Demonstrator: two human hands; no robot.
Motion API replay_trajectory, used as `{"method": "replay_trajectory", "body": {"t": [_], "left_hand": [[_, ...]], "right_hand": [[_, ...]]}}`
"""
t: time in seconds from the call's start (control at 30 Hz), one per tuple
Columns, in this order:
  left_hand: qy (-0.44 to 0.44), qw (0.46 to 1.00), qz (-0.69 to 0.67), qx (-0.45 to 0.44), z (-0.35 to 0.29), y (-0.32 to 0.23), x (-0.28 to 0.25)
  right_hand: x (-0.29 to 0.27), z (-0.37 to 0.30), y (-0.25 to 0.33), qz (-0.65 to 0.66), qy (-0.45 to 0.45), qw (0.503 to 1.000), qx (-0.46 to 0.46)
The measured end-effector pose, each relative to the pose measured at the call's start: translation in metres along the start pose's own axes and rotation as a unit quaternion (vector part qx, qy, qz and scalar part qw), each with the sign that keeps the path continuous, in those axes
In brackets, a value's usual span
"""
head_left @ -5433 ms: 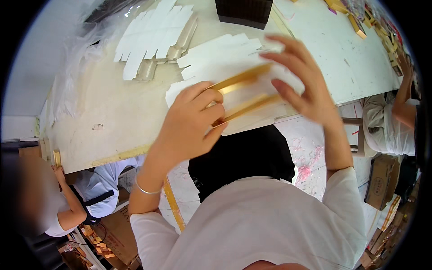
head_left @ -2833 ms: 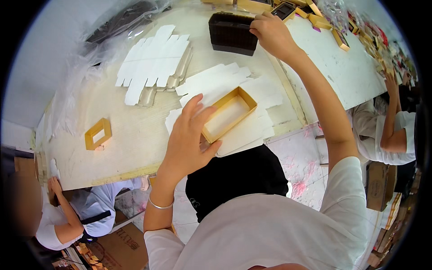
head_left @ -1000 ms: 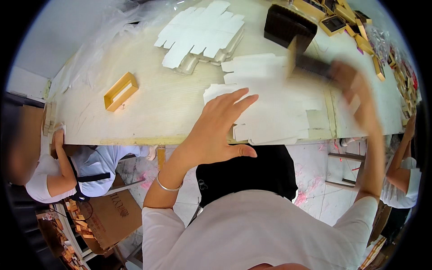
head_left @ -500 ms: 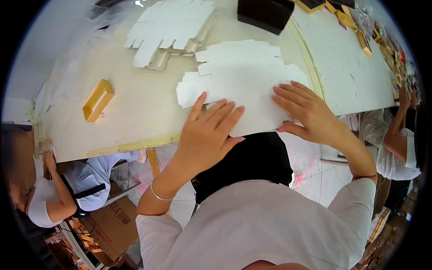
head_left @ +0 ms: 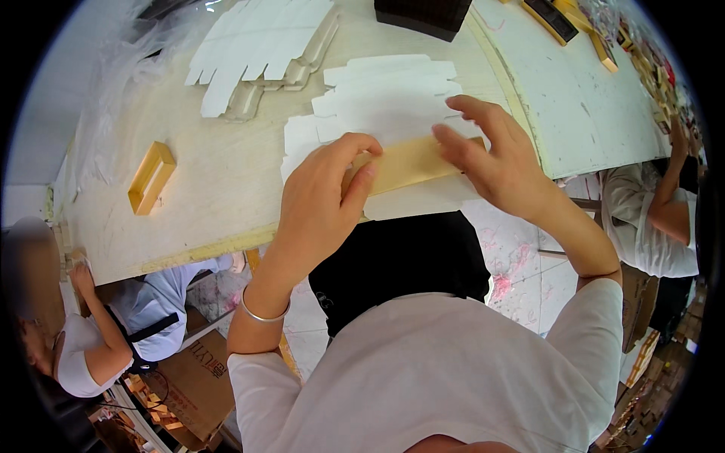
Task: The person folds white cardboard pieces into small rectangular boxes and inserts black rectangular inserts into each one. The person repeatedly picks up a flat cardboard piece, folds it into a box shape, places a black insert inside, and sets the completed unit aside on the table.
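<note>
A flat white cardboard box blank [head_left: 389,94] with notched edges lies in front of me on the table. Across its near part runs a gold cardboard panel [head_left: 411,164]; whether it is a folded-over flap of the blank I cannot tell. My left hand [head_left: 325,185] is closed on the panel's left end, thumb and forefinger curled toward each other. Over the right end is my right hand [head_left: 498,151], fingers apart and slightly blurred, its fingertips close to the gold surface. A silver bangle [head_left: 264,311] circles my left forearm.
More white box blanks [head_left: 260,38] are stacked at the far left. A gold open box frame [head_left: 152,178] sits on the left of the table [head_left: 211,204]. A dark box [head_left: 423,15] stands at the back. Gold boxes [head_left: 555,23] lie far right. People sit on both sides.
Both hands were lying flat on the white blank; now they are raised and curled around the ends of a gold panel that has come into view. The whole scene has shifted slightly in the picture.
</note>
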State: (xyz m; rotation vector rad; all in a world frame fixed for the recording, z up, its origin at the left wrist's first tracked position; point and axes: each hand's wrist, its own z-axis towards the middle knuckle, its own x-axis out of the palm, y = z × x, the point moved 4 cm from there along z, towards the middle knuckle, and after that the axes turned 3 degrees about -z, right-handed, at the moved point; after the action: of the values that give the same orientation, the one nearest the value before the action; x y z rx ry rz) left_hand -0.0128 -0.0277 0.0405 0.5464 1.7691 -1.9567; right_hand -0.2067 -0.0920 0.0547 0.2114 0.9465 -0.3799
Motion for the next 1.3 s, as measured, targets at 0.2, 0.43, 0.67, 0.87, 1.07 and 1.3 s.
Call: {"method": "replay_trajectory", "body": {"t": [0.2, 0.43, 0.67, 0.87, 1.07, 1.3], "left_hand": [[-0.045, 0.978, 0.120, 0.167, -0.013, -0.005, 0.007], [-0.002, 0.975, 0.149, 0.165, -0.011, 0.004, 0.014], [-0.029, 0.933, 0.307, 0.185, 0.008, -0.012, 0.010], [0.004, 0.995, 0.090, 0.051, -0.023, -0.040, 0.012], [-0.023, 0.987, -0.134, 0.085, 0.001, -0.025, -0.001], [0.206, 0.973, -0.100, -0.016, 0.042, -0.003, -0.016]], "right_hand": [[0.010, -0.012, 0.019, 0.001, 0.033, 0.991, -0.132], [0.014, -0.002, 0.013, 0.148, 0.167, 0.975, 0.004], [0.029, 0.031, -0.016, 0.277, 0.388, 0.856, 0.201], [-0.001, 0.008, -0.003, 0.356, 0.226, 0.869, 0.259], [-0.026, 0.001, 0.036, 0.353, 0.076, 0.932, -0.034], [-0.022, -0.034, 0.030, -0.005, 0.009, 0.981, -0.196]]}}
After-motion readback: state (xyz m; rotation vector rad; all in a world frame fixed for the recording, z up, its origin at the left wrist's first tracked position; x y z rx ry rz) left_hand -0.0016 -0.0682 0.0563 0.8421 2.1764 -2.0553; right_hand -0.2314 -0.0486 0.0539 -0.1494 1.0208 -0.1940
